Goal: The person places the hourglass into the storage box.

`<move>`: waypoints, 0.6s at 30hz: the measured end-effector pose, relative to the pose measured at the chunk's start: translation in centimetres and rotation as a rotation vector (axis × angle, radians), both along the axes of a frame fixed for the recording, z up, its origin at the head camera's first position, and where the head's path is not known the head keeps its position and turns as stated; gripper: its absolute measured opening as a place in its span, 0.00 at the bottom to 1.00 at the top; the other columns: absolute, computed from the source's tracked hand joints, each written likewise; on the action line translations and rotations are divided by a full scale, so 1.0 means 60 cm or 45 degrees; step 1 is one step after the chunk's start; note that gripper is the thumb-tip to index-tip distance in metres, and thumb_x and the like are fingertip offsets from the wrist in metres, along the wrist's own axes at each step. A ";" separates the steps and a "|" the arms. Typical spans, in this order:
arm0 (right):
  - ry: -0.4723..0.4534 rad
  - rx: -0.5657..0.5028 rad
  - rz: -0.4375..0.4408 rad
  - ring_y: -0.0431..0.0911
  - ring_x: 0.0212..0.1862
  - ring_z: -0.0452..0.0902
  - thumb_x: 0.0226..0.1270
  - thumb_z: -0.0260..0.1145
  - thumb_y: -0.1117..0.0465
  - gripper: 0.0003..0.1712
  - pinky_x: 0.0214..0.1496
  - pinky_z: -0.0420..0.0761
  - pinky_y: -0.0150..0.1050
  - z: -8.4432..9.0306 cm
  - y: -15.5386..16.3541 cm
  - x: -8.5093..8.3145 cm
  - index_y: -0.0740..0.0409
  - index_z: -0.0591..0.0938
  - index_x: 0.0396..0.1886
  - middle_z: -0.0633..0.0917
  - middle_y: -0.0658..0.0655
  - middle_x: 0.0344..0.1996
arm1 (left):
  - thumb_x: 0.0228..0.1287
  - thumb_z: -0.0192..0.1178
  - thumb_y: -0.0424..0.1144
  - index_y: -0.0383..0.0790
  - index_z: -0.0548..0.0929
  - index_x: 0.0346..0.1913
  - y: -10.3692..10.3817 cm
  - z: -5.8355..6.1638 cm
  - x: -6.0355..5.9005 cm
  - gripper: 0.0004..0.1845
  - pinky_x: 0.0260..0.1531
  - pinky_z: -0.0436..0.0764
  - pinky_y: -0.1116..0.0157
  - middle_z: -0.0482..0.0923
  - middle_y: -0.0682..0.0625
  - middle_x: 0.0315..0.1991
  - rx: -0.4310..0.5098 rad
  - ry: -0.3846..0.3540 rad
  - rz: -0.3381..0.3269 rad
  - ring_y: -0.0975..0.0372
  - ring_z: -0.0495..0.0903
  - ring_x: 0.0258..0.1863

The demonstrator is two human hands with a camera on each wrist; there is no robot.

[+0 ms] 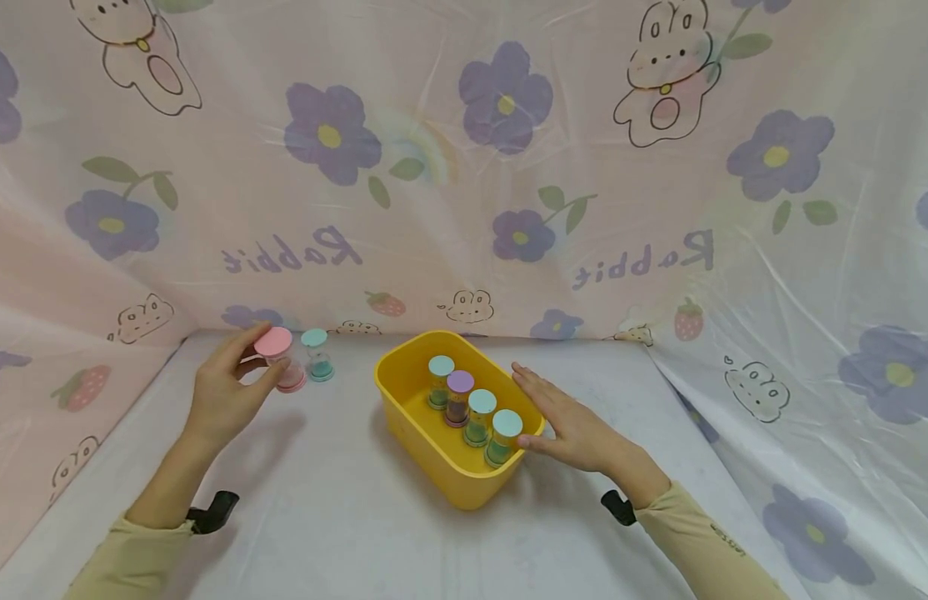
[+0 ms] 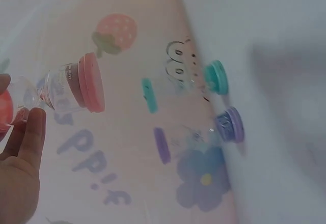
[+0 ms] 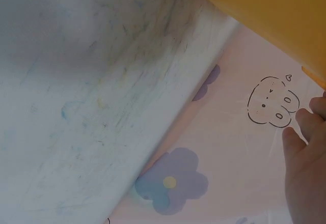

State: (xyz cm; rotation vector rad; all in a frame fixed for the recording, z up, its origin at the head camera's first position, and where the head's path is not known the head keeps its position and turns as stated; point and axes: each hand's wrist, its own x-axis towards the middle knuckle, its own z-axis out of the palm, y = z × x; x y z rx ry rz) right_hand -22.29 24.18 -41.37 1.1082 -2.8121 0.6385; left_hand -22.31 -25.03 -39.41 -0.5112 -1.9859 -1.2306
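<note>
Scene: white table [image 1: 344, 517] walled by pink flower-and-rabbit plastic sheeting [image 1: 464, 167].
Left hand [image 1: 227, 392]: fingers curled round a small clear hourglass timer with pink end caps [image 1: 280, 360], pinched at the glass body between the caps; thumb on one side, fingers [image 2: 31, 132] on the other.
Pink timer: far left part of table, left of tub, bottom cap at or just above the surface; contact cannot be told. In left wrist view it [image 2: 76, 87] lies sideways only because the camera is rolled.
Grip reason (judgement): holding the waist leaves both caps free, so it can be stood on either end.
Teal-capped clear timer [image 1: 316, 355]: upright on table, just beside the pink one, not touched.
Right hand [image 1: 576, 425]: fingers straight and together, palm down, laid against the right long wall of a yellow rectangular plastic tub [image 1: 449, 467]; grips nothing. Likely steadies the tub.
Tub contents: four upright timers in a row, three pale-blue-capped [image 1: 481, 417], one purple-capped [image 1: 459, 397].
Arms: both forearms in beige sleeves, reaching forward from bottom edge, left angled outward, right angled inward.
Right wrist view: only tub wall [image 3: 270, 10], sheeting, fingertips [image 3: 305, 158].
</note>
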 end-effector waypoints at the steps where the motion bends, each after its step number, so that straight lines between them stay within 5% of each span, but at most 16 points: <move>1: -0.001 0.000 0.000 0.55 0.83 0.47 0.74 0.65 0.40 0.53 0.80 0.56 0.62 0.000 0.000 0.000 0.50 0.48 0.86 0.49 0.51 0.85 | 0.48 0.70 0.09 0.22 0.78 0.64 0.006 0.004 0.002 0.35 0.50 0.79 0.83 0.79 0.39 0.54 0.003 0.005 -0.022 0.76 0.78 0.51; 18: 0.005 -0.004 0.002 0.54 0.83 0.46 0.74 0.65 0.40 0.53 0.79 0.58 0.63 -0.003 0.000 -0.002 0.48 0.47 0.87 0.49 0.51 0.85 | 0.52 0.72 0.14 0.30 0.78 0.67 0.100 0.058 0.008 0.36 0.53 0.82 0.77 0.81 0.38 0.56 -0.053 0.024 -0.299 0.68 0.79 0.54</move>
